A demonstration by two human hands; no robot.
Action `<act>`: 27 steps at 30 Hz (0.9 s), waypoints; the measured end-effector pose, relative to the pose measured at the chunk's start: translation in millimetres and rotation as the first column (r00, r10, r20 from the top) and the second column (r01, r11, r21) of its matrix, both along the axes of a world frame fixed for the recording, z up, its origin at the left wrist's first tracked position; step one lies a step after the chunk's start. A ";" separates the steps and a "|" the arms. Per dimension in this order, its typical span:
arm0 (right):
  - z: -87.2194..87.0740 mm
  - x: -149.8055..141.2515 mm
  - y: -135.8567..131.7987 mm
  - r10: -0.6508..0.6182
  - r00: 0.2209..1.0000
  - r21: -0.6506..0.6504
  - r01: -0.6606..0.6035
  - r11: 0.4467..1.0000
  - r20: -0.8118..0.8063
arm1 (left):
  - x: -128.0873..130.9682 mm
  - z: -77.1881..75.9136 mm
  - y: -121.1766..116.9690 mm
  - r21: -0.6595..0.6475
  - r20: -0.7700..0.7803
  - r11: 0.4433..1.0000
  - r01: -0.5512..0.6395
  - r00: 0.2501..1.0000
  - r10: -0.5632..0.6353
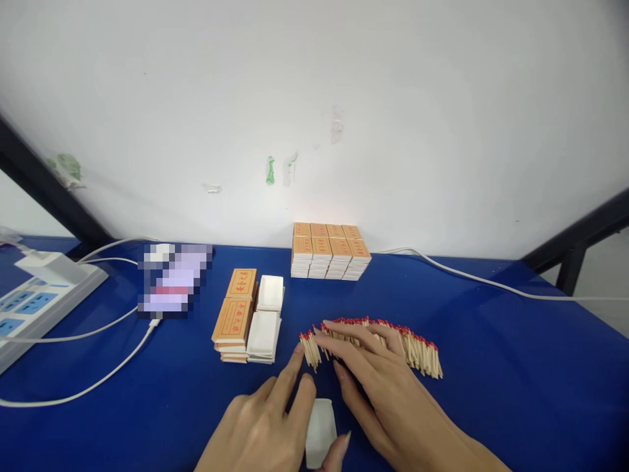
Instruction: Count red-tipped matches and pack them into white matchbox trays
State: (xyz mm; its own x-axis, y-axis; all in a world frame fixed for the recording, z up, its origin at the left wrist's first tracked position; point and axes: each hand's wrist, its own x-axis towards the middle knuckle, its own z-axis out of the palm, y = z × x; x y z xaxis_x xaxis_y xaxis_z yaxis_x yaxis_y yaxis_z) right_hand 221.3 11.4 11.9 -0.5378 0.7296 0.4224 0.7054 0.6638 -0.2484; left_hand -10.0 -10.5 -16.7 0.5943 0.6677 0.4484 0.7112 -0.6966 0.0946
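Observation:
A long row of red-tipped matches point(417, 351) lies on the blue table, with a small bunch of matches point(310, 349) split off at its left end. My right hand point(381, 377) is spread over the row, fingertips at the gap beside the bunch, and it hides part of the row. My left hand point(263, 419) has a stretched fingertip at the bunch's left side. Between that hand's other fingers and its thumb sits an empty white matchbox tray point(322, 426), gripped at its sides and partly covered by the thumb.
Orange matchbox sleeves point(233, 318) and white trays point(264, 334) are stacked on the left. A block of matchboxes point(329, 252) stands against the wall. Farther left are a blurred phone point(179, 278), white cables point(118, 377) and a power strip point(39, 301).

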 end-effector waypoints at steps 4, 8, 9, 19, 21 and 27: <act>1.3 1.2 -1.5 0.031 0.999 -0.031 -0.031 0.999 -0.013 | 0.1 0.2 0.0 -0.011 0.010 1.000 -0.001 1.000 0.001; 1.0 1.7 -1.5 0.004 1.000 -0.018 -0.004 1.000 -0.031 | -0.9 -0.7 -0.7 -0.021 -0.008 1.000 0.003 1.000 -0.003; 0.8 1.8 -1.1 -0.005 0.999 -0.015 0.005 1.000 -0.033 | -1.2 -1.1 -0.9 -0.022 -0.011 1.000 0.003 1.000 -0.003; 1.2 0.6 -1.0 0.004 1.000 -0.017 -0.005 1.000 -0.031 | -0.5 -1.1 0.6 -0.025 -0.014 1.000 -0.001 1.000 0.000; 0.6 0.8 -0.9 -0.013 1.000 -0.009 0.013 1.000 -0.028 | -0.2 -1.1 0.3 -0.021 -0.012 1.000 -0.001 1.000 0.000; 1.8 2.5 -2.3 0.014 1.000 -0.038 -0.015 0.999 -0.017 | -0.3 -1.7 -0.6 -0.010 0.012 1.000 -0.001 1.000 0.002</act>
